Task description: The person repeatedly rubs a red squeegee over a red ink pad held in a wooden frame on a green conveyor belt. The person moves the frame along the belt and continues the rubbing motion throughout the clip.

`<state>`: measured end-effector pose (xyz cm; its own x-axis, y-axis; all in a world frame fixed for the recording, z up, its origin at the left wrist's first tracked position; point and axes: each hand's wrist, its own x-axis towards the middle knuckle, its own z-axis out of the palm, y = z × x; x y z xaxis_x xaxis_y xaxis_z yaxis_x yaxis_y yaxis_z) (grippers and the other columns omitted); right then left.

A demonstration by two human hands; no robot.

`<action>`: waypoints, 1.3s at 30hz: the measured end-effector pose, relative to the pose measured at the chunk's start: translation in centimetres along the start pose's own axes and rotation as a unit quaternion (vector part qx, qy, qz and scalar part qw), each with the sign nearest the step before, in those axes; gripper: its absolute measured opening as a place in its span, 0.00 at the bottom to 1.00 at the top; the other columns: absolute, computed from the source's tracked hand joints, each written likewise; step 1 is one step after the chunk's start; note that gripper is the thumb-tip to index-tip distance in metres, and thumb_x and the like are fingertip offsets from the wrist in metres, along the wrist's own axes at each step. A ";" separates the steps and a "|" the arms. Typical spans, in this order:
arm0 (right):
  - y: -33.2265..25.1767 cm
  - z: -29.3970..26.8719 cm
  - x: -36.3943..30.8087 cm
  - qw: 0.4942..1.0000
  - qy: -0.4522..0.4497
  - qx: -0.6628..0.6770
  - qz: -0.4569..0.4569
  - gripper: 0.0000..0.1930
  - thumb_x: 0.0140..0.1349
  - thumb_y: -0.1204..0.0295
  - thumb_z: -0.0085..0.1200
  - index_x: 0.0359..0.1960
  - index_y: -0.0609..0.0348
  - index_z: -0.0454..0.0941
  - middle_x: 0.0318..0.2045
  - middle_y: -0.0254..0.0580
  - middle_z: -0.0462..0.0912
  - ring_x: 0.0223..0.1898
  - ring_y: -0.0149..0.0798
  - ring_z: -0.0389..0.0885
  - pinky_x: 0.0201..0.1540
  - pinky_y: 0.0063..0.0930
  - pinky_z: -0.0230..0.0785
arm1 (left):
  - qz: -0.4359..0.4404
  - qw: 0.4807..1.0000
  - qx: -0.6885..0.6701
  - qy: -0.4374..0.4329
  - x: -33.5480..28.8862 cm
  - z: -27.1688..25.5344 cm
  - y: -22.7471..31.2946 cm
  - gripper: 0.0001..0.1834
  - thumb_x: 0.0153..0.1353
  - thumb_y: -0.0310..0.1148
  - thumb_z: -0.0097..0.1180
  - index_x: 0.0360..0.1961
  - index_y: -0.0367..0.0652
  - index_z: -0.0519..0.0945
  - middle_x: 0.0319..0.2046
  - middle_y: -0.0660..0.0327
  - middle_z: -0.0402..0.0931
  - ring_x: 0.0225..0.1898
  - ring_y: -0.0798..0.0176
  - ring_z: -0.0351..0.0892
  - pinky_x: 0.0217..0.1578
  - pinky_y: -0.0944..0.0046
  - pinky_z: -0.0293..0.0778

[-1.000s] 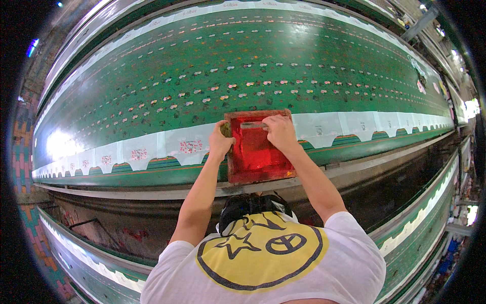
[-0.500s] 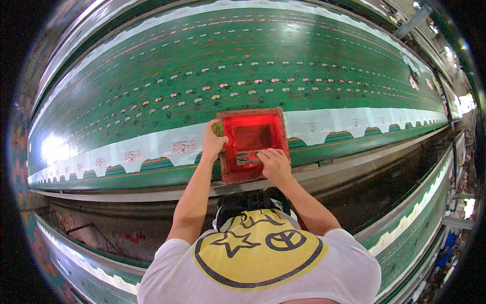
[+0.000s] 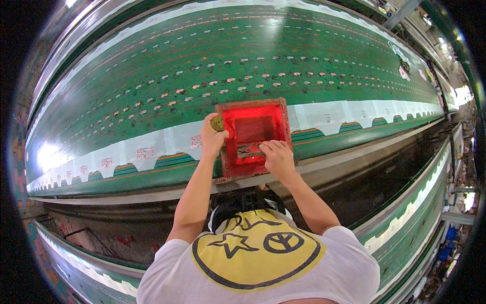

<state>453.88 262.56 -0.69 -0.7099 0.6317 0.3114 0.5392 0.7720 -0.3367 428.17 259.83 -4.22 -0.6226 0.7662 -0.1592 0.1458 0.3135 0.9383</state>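
Observation:
A screen printing frame (image 3: 220, 161) with reddish wooden sides and bright red ink inside lies over the strip of white cut pieces along the table's near edge. My left hand (image 3: 213, 137) is closed round its left side, the thumb over the rim and the fingers by a greenish pad (image 3: 217, 123). Inside the frame, my right hand (image 3: 278, 159) grips the right end of an ink-smeared squeegee (image 3: 248, 149). The squeegee lies crosswise in the near half, below a darker mesh window (image 3: 254, 129). What is under the frame is hidden.
White pieces with red prints (image 3: 145, 152) run left of the frame; paler-marked white pieces (image 3: 354, 114) run right. The long green table (image 3: 167, 66) carries rows of small tabs. A metal rail (image 3: 126, 195) edges it, with a dark aisle and another green table (image 3: 405, 213) behind me.
The frame, with both hands on it, has moved right along the table. One more red-printed piece now shows beside its left edge. The squeegee stays in the frame's near half.

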 end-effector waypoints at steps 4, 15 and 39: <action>4.8 -1.6 -1.7 1.000 0.009 -0.005 0.007 0.15 0.52 0.78 0.56 0.43 0.57 0.83 0.44 0.38 0.87 0.49 0.43 0.83 0.54 0.44 0.72 | 0.015 1.000 0.010 0.013 -0.8 5.7 1.0 0.40 0.39 0.21 0.68 0.60 0.47 0.75 0.45 0.58 0.81 0.46 0.59 0.80 0.48 0.59 0.77; 8.3 -2.1 -2.9 0.999 0.004 0.036 -0.013 0.13 0.53 0.78 0.55 0.42 0.57 0.82 0.43 0.39 0.87 0.48 0.44 0.83 0.52 0.43 0.73 | -0.074 0.997 -0.026 -0.014 -0.5 8.5 0.3 0.41 0.38 0.19 0.67 0.61 0.46 0.75 0.44 0.60 0.81 0.46 0.60 0.80 0.47 0.59 0.78; 10.7 0.0 0.3 0.998 0.038 0.007 -0.042 0.20 0.46 0.80 0.58 0.45 0.56 0.81 0.46 0.39 0.85 0.52 0.45 0.82 0.53 0.47 0.72 | -0.104 0.993 0.038 -0.041 -0.6 8.2 1.9 0.42 0.38 0.21 0.69 0.62 0.47 0.75 0.48 0.54 0.83 0.49 0.54 0.82 0.51 0.56 0.78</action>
<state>459.44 271.04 -4.23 -0.7157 0.5689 0.4052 0.4727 0.8216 -0.3186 435.15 264.59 -4.89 -0.5808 0.7224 -0.3752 0.0799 0.5093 0.8569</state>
